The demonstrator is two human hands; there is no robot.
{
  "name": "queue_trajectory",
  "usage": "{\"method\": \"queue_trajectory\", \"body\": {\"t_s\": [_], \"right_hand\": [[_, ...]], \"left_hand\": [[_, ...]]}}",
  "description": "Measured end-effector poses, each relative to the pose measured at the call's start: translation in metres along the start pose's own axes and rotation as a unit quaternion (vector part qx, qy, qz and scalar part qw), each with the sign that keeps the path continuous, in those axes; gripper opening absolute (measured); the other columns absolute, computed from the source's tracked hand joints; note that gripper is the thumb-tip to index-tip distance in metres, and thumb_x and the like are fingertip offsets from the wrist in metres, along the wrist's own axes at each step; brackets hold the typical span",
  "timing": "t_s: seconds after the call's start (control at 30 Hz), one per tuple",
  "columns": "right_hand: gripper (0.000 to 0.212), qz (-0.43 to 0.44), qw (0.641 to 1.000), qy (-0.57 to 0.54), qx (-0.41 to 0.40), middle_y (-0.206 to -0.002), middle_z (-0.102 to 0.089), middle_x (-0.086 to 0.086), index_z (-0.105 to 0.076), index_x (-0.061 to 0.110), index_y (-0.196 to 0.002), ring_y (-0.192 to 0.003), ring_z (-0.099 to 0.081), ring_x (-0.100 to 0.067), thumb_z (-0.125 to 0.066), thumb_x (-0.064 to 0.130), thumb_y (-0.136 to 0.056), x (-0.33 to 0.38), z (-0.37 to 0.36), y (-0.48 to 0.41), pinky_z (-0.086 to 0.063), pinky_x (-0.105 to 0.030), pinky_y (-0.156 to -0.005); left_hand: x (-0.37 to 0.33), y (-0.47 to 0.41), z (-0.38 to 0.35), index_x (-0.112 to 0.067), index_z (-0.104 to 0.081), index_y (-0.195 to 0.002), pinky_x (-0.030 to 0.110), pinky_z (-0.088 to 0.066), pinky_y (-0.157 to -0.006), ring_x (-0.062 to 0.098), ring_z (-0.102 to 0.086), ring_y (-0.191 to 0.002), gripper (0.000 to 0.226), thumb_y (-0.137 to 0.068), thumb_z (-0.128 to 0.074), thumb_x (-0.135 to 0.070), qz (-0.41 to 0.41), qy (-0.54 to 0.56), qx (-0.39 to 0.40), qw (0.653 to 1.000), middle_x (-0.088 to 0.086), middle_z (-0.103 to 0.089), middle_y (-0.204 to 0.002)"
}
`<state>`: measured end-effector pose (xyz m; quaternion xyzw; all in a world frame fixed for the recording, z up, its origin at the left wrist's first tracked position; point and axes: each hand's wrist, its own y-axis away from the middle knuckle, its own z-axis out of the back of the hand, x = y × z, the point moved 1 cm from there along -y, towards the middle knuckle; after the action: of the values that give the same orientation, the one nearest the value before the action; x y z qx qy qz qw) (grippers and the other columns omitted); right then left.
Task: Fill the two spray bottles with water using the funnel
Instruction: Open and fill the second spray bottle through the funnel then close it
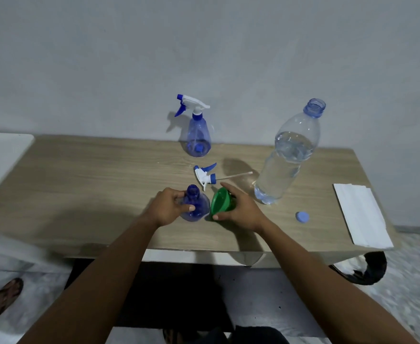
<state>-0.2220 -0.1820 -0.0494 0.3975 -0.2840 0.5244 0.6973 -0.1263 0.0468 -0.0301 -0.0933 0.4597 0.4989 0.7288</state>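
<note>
Water has not gone into either spray bottle yet, as far as I can tell from where I stand. The near spray bottle stands on the wooden table with its neck open. The left hand is wrapped round its shoulder, fingers and thumb curled on the blue plastic. Its trigger head lies on the table just behind, dip tube pointing right. The right hand holds the green funnel by the rim, thumb below and fingers over the top. The funnel is tilted, just beside the bottle's neck but not seated in it. The big water bottle stands uncapped to the right, well over half full, with its blue cap lying nearer the front edge. The far spray bottle by the wall has its head screwed on and looks empty. I'd judge that only one bottle has been opened. Seating the funnel, both pours and unscrewing the second head are left.
</note>
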Motion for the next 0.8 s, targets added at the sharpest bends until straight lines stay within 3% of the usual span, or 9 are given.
{"method": "queue_trajectory", "body": {"t_s": [0.07,0.2,0.33,0.47,0.63,0.8], "right_hand": [[0.109,0.004,0.999,0.037,-0.013,-0.151,-0.051,0.000,-0.038,0.031,-0.155,-0.131,-0.052,-0.020,-0.093,0.042,-0.061,-0.001,-0.003,-0.003,-0.047,-0.042,-0.110],[0.107,0.009,0.998,0.049,-0.032,-0.149,-0.052,-0.003,-0.038,0.029,-0.154,-0.128,-0.054,-0.023,-0.094,0.037,-0.064,0.002,-0.004,-0.008,-0.050,-0.046,-0.106],[0.107,0.005,0.997,0.064,-0.036,-0.148,-0.052,-0.005,-0.036,0.023,-0.154,-0.128,-0.054,-0.024,-0.094,0.036,-0.065,0.000,-0.002,-0.008,-0.050,-0.043,-0.106],[0.104,0.004,0.998,0.051,-0.023,-0.147,-0.053,-0.004,-0.037,0.021,-0.154,-0.128,-0.054,-0.023,-0.094,0.029,-0.067,-0.004,0.004,-0.004,-0.050,-0.041,-0.106],[0.089,0.047,0.995,-0.044,-0.071,-0.129,-0.062,-0.003,-0.052,0.017,-0.140,-0.115,-0.064,-0.023,-0.096,0.015,-0.063,0.001,0.022,0.008,-0.056,-0.036,-0.097],[0.070,0.104,0.969,-0.179,-0.132,-0.117,-0.070,0.005,-0.061,0.033,-0.123,-0.106,-0.069,-0.014,-0.094,0.008,-0.067,0.031,0.050,0.027,-0.056,-0.021,-0.087]], "left_hand": [[0.000,0.000,-0.001,-0.045,-0.076,-0.081,0.039,-0.057,-0.086,0.013,-0.072,-0.085,0.019,-0.063,-0.079,-0.049,-0.002,-0.025,-0.006,1.000,-0.011,-0.076,-0.080],[-0.005,0.002,-0.002,-0.041,-0.072,-0.076,0.030,-0.047,-0.071,0.007,-0.064,-0.071,0.011,-0.075,-0.081,-0.036,-0.005,-0.063,-0.024,0.998,-0.016,-0.068,-0.067],[-0.006,0.003,-0.004,-0.033,-0.076,-0.092,0.029,-0.045,-0.071,0.011,-0.064,-0.076,0.015,-0.077,-0.081,-0.035,0.007,-0.076,-0.030,0.997,-0.016,-0.067,-0.072],[-0.007,0.004,-0.006,-0.035,-0.075,-0.092,0.028,-0.043,-0.069,0.011,-0.064,-0.076,0.015,-0.078,-0.080,-0.035,0.007,-0.081,-0.039,0.996,-0.016,-0.067,-0.074],[-0.007,0.010,-0.015,-0.046,-0.067,-0.071,0.029,-0.043,-0.062,0.010,-0.063,-0.068,0.011,-0.075,-0.077,-0.042,0.007,-0.091,-0.060,0.994,-0.013,-0.065,-0.064],[-0.015,0.008,-0.029,-0.056,-0.069,-0.075,0.035,-0.056,-0.075,0.010,-0.069,-0.073,0.013,-0.064,-0.075,-0.053,-0.011,-0.064,-0.041,0.997,-0.015,-0.071,-0.070]]}}
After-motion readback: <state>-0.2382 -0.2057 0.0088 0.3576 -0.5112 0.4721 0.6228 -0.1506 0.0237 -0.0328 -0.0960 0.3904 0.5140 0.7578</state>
